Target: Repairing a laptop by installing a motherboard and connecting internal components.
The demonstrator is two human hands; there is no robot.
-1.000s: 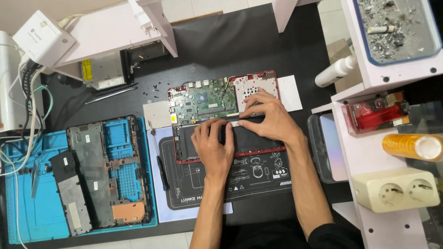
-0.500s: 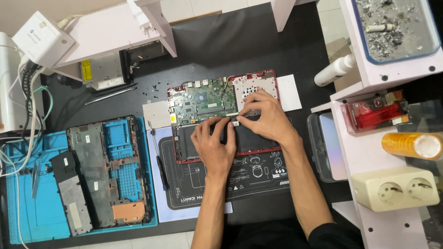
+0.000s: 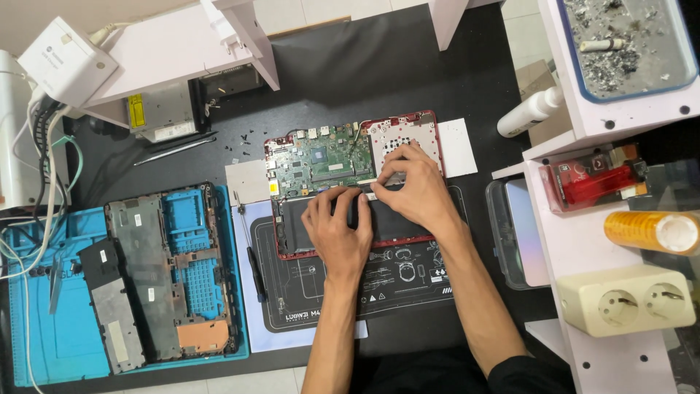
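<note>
- The opened laptop (image 3: 350,182), red-edged with its green circuit board (image 3: 321,162) bare, lies on a dark work mat (image 3: 364,292) near the middle of the black table (image 3: 364,66).
- The black battery (image 3: 328,222) fills its lower half.
- The left hand (image 3: 337,232) lies flat on the battery, fingers curled at its top edge, grasping nothing clearly.
- The right hand (image 3: 412,191) pinches something small at the battery's top edge; I cannot tell what.
- A screwdriver (image 3: 255,273) lies just left of the mat.
- The removed bottom cover (image 3: 171,273) rests on a blue mat (image 3: 51,321) further left.
- A white socket block (image 3: 627,300) sits on the shelf at right.
</note>
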